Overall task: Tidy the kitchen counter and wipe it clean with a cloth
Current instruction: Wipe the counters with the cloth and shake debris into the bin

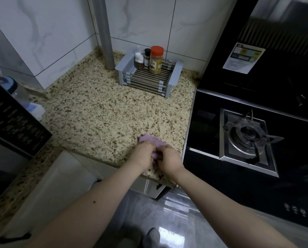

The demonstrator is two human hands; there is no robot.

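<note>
A small pale purple cloth (151, 141) lies bunched on the speckled granite counter (103, 111), near its front edge and close to the stove. Both of my hands meet on it. My left hand (142, 154) grips its left part with curled fingers. My right hand (169, 159) pinches the cloth's near side, and the two hands hide most of the fabric. At the back of the counter stands a grey dish rack (130, 68) holding an orange-lidded spice jar (156, 59), a dark-capped bottle (146, 58) and a small white-topped jar (138, 59).
A black gas stove (248, 136) with one burner borders the counter on the right, under a black range hood (267, 56). A grey pipe (105, 33) rises in the back corner. A black appliance (15, 120) and a water bottle (17, 90) stand at the left.
</note>
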